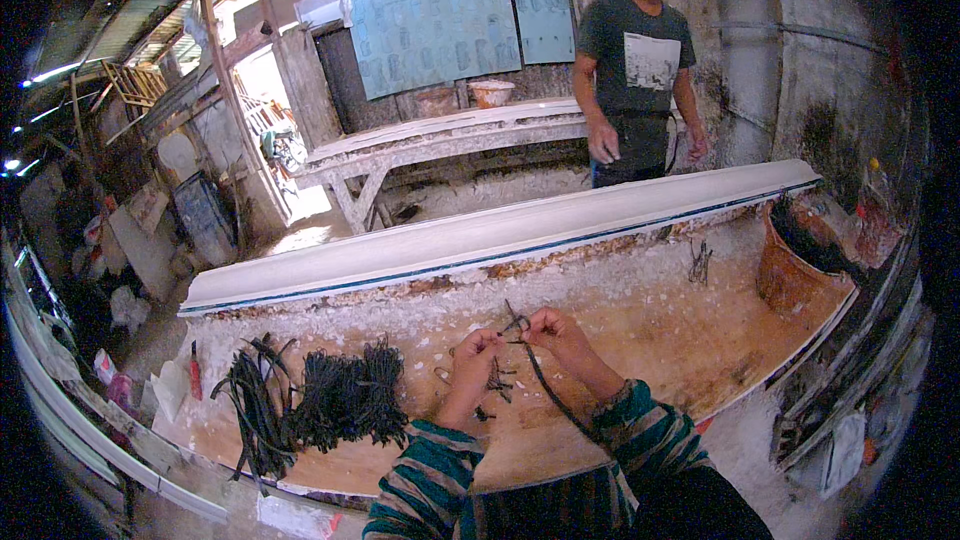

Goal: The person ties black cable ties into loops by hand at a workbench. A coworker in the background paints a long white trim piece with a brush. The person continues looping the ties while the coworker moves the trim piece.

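Note:
Both my hands meet over the middle of the wooden table (pixel 640 340). My left hand (pixel 474 358) is closed in a pinch on one end of a black strip. My right hand (pixel 562 338) pinches the same black strip (pixel 545 387) close beside it, where it crosses and loops above the fingertips. The strip's long tail runs down toward my right sleeve. Below my left hand lie a few short black pieces (pixel 500 380). Left of it are bundles of knotted black cord (pixel 345 398) and a pile of loose black strips (pixel 258 410).
A long white moulding (pixel 500 228) lies along the table's far side. An orange bucket (pixel 786 275) with black material stands at the right end. A red-handled tool (pixel 195 376) lies at the far left. Beyond the moulding, a person (pixel 632 80) stands by a whitened bench (pixel 450 130).

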The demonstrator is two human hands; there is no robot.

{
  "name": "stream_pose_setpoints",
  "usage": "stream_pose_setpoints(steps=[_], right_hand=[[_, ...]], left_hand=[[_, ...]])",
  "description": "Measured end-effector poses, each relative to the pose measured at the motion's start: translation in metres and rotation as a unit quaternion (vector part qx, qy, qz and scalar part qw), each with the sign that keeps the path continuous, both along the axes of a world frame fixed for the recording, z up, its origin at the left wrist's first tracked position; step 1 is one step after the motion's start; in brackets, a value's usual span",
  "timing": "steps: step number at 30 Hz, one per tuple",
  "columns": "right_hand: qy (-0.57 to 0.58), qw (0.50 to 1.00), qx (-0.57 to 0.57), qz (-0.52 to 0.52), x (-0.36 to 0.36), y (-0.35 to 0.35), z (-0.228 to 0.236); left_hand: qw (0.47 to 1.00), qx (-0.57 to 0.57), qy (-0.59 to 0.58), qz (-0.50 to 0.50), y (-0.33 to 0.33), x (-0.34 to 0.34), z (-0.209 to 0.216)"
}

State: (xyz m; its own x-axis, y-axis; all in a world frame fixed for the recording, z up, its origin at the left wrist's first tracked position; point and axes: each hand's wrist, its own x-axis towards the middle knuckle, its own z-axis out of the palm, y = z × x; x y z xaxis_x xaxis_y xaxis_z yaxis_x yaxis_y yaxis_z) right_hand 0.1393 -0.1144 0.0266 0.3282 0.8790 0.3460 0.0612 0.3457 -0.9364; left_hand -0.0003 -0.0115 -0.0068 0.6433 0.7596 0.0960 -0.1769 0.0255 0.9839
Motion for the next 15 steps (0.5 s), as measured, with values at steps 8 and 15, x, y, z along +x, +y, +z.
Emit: stream_pose_setpoints(steps=[8, 15], right_hand=[[-0.166, 0.963, 0.038, -0.211, 0.01, 0.005, -0.014], [-0.142, 0.947, 0.04, -0.286, 0.024, 0.014, -0.028]], left_hand=[[0.976, 0.091, 0.091, -0.177, -0.037, -0.007, 0.044], [0.985, 0.055, 0.022, -0.161, -0.035, -0.003, 0.026]])
